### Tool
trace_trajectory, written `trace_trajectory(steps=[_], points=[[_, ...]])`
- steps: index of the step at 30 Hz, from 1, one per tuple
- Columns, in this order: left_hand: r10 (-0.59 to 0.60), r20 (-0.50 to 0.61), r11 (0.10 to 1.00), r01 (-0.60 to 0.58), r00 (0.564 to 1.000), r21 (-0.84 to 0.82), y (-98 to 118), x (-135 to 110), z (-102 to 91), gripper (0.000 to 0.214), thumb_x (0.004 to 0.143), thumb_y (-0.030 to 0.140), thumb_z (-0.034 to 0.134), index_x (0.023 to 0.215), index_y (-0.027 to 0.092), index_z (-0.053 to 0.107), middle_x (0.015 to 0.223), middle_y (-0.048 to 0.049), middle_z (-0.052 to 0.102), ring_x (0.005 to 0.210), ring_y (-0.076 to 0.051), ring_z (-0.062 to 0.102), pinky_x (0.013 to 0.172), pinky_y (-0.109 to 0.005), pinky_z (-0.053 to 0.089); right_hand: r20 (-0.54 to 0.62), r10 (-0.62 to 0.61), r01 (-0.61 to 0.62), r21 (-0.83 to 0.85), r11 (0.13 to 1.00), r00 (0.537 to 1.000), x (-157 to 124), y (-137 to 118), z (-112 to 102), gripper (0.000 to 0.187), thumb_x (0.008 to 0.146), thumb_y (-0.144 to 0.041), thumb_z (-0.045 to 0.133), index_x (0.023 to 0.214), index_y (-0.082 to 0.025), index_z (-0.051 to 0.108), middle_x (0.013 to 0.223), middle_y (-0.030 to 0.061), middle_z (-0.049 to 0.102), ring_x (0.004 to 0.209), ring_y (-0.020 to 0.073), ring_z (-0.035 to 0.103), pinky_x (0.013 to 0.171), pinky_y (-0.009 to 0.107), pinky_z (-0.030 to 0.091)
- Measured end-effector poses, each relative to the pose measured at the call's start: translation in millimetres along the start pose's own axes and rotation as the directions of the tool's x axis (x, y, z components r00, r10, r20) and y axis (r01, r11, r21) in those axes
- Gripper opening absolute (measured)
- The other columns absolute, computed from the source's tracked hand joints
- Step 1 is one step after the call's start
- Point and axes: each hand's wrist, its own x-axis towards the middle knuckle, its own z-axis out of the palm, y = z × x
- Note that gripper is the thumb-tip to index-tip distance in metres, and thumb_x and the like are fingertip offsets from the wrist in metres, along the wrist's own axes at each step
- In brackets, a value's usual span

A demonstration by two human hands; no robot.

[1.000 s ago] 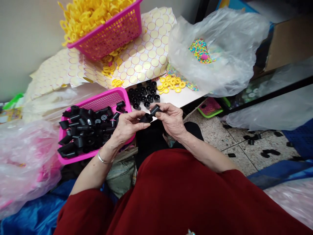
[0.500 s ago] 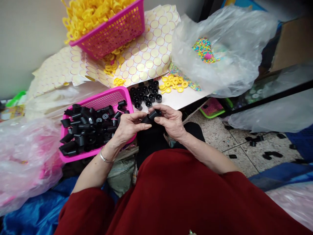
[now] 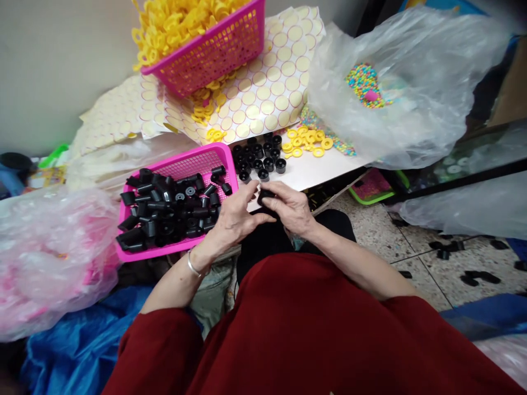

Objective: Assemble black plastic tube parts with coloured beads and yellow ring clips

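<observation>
My right hand (image 3: 290,207) grips a short black plastic cylinder (image 3: 267,198) between thumb and fingers, above my lap. Close on its left is my left hand (image 3: 237,215), with thumb and forefinger spread apart around the near side of the cylinder; nothing shows in its grasp. Just beyond the hands, several black round caps (image 3: 268,164) stand grouped on the white tabletop (image 3: 325,174). Left of my left hand, a pink basket (image 3: 234,174) holds many loose black cylinders (image 3: 158,206).
Yellow rings (image 3: 307,140) lie beyond the caps. A raised pink basket (image 3: 214,57) of yellow parts rests on sticker sheets (image 3: 284,68). Clear plastic bags (image 3: 415,99) with coloured beads stand right; a pinkish bag (image 3: 53,263) lies left. Black pieces (image 3: 480,277) litter the floor.
My left thumb and fingers have parted from the black pieces both hands were holding together. The right hand keeps a black cylinder. The whole view has shifted slightly, moving the scene rightward.
</observation>
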Motion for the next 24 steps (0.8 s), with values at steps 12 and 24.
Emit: trace_trajectory(steps=[12,24], points=[[-0.483,0.123,0.826,0.405,0.867,0.392,-97,32,-95.7,0.025,0.057,0.029,0.068,0.078,0.018,0.073,0.071,-0.0016,0.069,0.071,-0.021,0.061,0.067,-0.029,0.044,-0.224,-0.134,-0.060,-0.691,0.721,0.965,49,82,-66,0.026,0.078,-0.024,0.055,0.103,-0.019,0.058,0.103,0.0109,0.062,0.099,0.0258,0.059,0.088,0.044,0.049],[-0.137,0.306,0.678,-0.136,0.942,0.722,-71,38,-58.4,0.025,0.072,0.022,0.061,0.095,0.020,0.070,0.097,-0.0104,0.065,0.092,-0.028,0.055,0.081,-0.038,0.043,-0.208,-0.208,0.034,-0.624,0.780,0.956,41,76,-57,0.047,0.082,-0.047,0.060,0.119,-0.019,0.052,0.127,0.0169,0.052,0.121,0.0316,0.049,0.096,0.055,0.046]])
